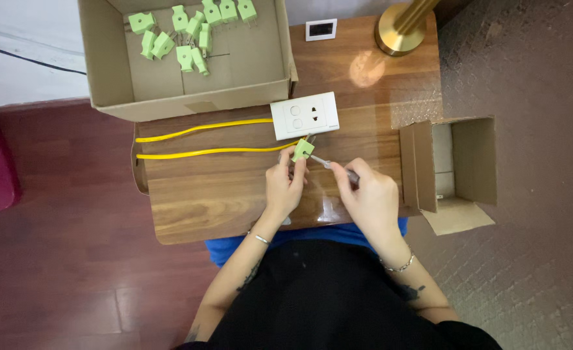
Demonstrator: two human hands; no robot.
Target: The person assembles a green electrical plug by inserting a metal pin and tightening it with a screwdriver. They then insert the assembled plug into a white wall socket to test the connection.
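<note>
Looking down from the head cam, the left hand (285, 185) is pinching a green plug (302, 150) between its fingers, holding it just over the wooden worktop (221, 194) right below the white socket plate (304, 115). The right hand (370, 198) is wrapping closed around a small screwdriver (328, 164), its tip reaching toward the plug. A yellow cable (202, 152) is running left from the plug. More green plugs are sitting in the big cardboard box (105, 78) up top, and a smaller open box (474, 162) is sitting off to the right.
</note>
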